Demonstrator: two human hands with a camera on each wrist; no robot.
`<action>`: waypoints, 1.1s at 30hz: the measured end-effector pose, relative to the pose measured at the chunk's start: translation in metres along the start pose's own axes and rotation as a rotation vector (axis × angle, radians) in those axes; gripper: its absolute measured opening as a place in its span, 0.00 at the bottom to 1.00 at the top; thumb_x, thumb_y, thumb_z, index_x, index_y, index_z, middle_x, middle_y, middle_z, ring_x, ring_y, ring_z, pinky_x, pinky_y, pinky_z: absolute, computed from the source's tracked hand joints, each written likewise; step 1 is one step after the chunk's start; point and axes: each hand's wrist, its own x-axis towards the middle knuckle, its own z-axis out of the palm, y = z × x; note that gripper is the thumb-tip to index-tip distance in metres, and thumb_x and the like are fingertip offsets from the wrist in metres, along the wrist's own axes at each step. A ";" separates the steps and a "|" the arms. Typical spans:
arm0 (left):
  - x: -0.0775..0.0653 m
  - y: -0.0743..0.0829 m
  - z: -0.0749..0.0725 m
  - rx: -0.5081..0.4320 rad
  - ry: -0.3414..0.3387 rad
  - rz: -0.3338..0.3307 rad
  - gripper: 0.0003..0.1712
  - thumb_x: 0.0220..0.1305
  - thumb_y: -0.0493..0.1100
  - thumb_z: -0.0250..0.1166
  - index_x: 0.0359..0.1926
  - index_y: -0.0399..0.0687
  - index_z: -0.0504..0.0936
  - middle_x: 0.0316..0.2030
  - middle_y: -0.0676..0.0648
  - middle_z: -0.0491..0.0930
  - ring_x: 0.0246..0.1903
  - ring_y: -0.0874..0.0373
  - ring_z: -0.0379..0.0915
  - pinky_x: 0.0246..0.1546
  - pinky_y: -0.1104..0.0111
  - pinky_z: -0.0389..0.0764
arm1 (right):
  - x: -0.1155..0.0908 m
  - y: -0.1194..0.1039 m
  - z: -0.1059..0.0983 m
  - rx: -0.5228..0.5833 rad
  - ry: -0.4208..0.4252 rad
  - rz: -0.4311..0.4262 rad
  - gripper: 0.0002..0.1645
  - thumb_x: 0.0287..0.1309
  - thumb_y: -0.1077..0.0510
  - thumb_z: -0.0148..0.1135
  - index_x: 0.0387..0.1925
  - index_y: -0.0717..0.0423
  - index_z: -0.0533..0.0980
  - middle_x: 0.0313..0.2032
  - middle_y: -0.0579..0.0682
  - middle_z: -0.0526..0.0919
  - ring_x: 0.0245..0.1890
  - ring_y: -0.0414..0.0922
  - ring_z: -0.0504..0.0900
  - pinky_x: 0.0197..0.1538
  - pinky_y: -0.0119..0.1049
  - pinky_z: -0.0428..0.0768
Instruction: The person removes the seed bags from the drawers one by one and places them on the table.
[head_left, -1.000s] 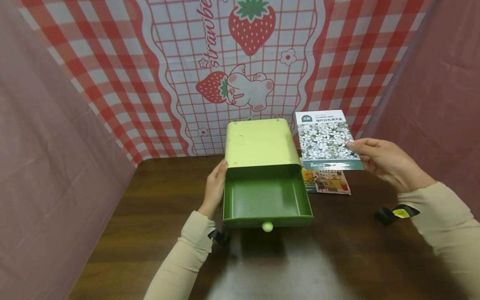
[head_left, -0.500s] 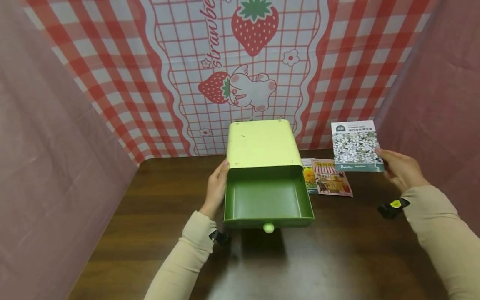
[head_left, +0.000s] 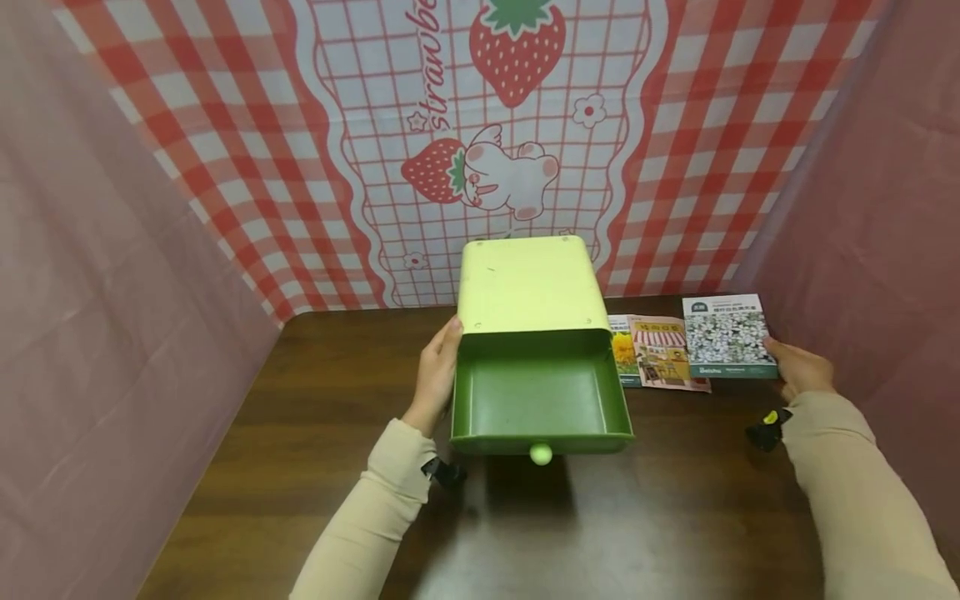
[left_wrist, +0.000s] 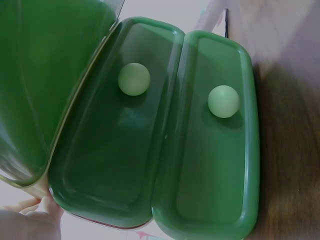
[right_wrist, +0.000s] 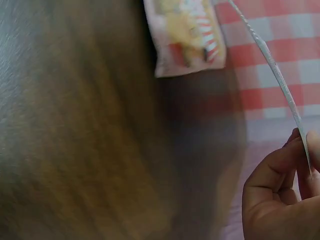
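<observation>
A left hand (head_left: 435, 379) lies along a green box (head_left: 528, 283), apparently steadying it; the top drawer (head_left: 536, 396) stands open above two closed drawers (left_wrist: 205, 170). Right of the box, a right hand (head_left: 806, 367) pinches a white-flower packet (head_left: 726, 333) by its edge, seemingly keeping its front uncovered, beside two other packets (head_left: 662, 354): three altogether.

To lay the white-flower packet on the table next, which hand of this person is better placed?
The right hand, probably: it pinches the white-flower packet at one edge, near the pink packet. The left hand touches the left side of the green box, which is between it and both packets.
</observation>
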 end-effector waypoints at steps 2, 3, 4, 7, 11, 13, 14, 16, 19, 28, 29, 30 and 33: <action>0.000 0.000 0.000 0.000 -0.002 -0.002 0.35 0.74 0.59 0.50 0.71 0.40 0.65 0.70 0.42 0.66 0.72 0.48 0.59 0.75 0.58 0.59 | 0.002 0.005 0.001 -0.061 0.033 0.021 0.24 0.58 0.44 0.65 0.07 0.27 0.74 0.33 0.29 0.72 0.42 0.35 0.73 0.58 0.38 0.80; 0.000 0.000 0.000 0.003 -0.002 -0.004 0.35 0.74 0.59 0.50 0.71 0.41 0.65 0.70 0.42 0.66 0.72 0.49 0.59 0.75 0.58 0.59 | 0.003 0.007 0.002 -0.067 0.044 0.030 0.24 0.58 0.43 0.65 0.07 0.27 0.73 0.34 0.29 0.71 0.44 0.35 0.71 0.64 0.39 0.76; 0.001 0.000 0.000 0.008 0.000 -0.004 0.35 0.74 0.59 0.50 0.71 0.41 0.65 0.70 0.42 0.66 0.72 0.49 0.58 0.75 0.58 0.58 | 0.004 0.009 0.003 -0.063 0.054 0.036 0.25 0.58 0.43 0.64 0.07 0.28 0.73 0.33 0.28 0.71 0.45 0.35 0.70 0.66 0.38 0.72; 0.001 0.000 0.000 0.015 -0.001 -0.004 0.34 0.75 0.58 0.49 0.71 0.40 0.65 0.71 0.42 0.65 0.72 0.48 0.58 0.75 0.58 0.57 | 0.006 0.014 0.008 0.015 0.071 0.037 0.25 0.58 0.47 0.66 0.06 0.30 0.76 0.23 0.27 0.74 0.37 0.33 0.72 0.51 0.27 0.78; 0.001 0.002 0.000 0.014 -0.002 -0.015 0.33 0.76 0.57 0.49 0.71 0.40 0.64 0.71 0.42 0.64 0.72 0.48 0.57 0.76 0.58 0.57 | 0.009 0.020 0.012 -0.026 0.077 0.035 0.25 0.59 0.47 0.65 0.06 0.31 0.75 0.17 0.30 0.71 0.21 0.32 0.68 0.23 0.26 0.73; -0.001 0.006 0.000 0.017 -0.005 -0.026 0.32 0.76 0.55 0.48 0.71 0.39 0.64 0.71 0.41 0.64 0.72 0.47 0.57 0.76 0.57 0.57 | 0.011 0.022 0.014 -0.110 0.088 0.040 0.20 0.59 0.43 0.63 0.13 0.39 0.76 0.23 0.35 0.71 0.18 0.33 0.68 0.20 0.28 0.73; -0.003 0.011 0.000 0.021 -0.006 -0.028 0.32 0.76 0.54 0.48 0.71 0.38 0.64 0.71 0.40 0.64 0.72 0.46 0.57 0.75 0.57 0.57 | 0.012 0.022 0.014 -0.160 0.097 0.039 0.17 0.59 0.41 0.62 0.20 0.44 0.76 0.26 0.38 0.70 0.16 0.34 0.67 0.20 0.29 0.73; -0.008 0.022 0.001 0.030 -0.010 -0.032 0.31 0.77 0.52 0.48 0.70 0.36 0.64 0.70 0.38 0.64 0.72 0.45 0.57 0.75 0.57 0.58 | 0.012 0.023 0.016 -0.215 0.111 0.037 0.22 0.59 0.39 0.60 0.42 0.52 0.76 0.33 0.43 0.67 0.16 0.35 0.67 0.20 0.29 0.73; -0.016 0.035 0.001 0.044 -0.011 -0.028 0.30 0.77 0.50 0.47 0.70 0.33 0.63 0.70 0.36 0.64 0.72 0.43 0.57 0.75 0.56 0.58 | 0.011 0.023 0.019 -0.223 0.127 0.009 0.37 0.58 0.39 0.61 0.56 0.62 0.66 0.37 0.46 0.64 0.17 0.35 0.68 0.21 0.29 0.74; -0.001 0.007 0.000 0.015 -0.014 -0.029 0.33 0.76 0.55 0.49 0.71 0.39 0.63 0.71 0.41 0.63 0.72 0.47 0.57 0.75 0.57 0.57 | -0.004 0.029 0.021 -0.369 0.140 -0.138 0.16 0.58 0.44 0.65 0.38 0.49 0.87 0.17 0.36 0.80 0.36 0.41 0.76 0.38 0.28 0.73; -0.001 0.005 0.000 0.010 -0.012 -0.027 0.33 0.76 0.56 0.49 0.71 0.40 0.64 0.71 0.41 0.63 0.72 0.48 0.57 0.75 0.57 0.57 | -0.005 0.031 0.022 -0.429 0.137 -0.165 0.24 0.59 0.43 0.63 0.48 0.56 0.84 0.23 0.44 0.86 0.41 0.46 0.78 0.41 0.32 0.76; 0.000 0.003 0.000 0.008 -0.010 -0.025 0.33 0.75 0.57 0.49 0.71 0.41 0.64 0.71 0.42 0.64 0.72 0.48 0.57 0.76 0.57 0.57 | -0.006 0.033 0.022 -0.485 0.132 -0.191 0.33 0.60 0.43 0.62 0.57 0.63 0.78 0.33 0.53 0.88 0.48 0.52 0.78 0.45 0.38 0.78; 0.000 0.001 0.000 0.008 -0.006 -0.017 0.35 0.75 0.59 0.49 0.71 0.42 0.65 0.71 0.43 0.64 0.72 0.48 0.57 0.75 0.57 0.57 | -0.004 0.037 0.022 -0.608 0.095 -0.238 0.43 0.63 0.43 0.58 0.66 0.72 0.65 0.62 0.70 0.71 0.63 0.63 0.68 0.60 0.54 0.75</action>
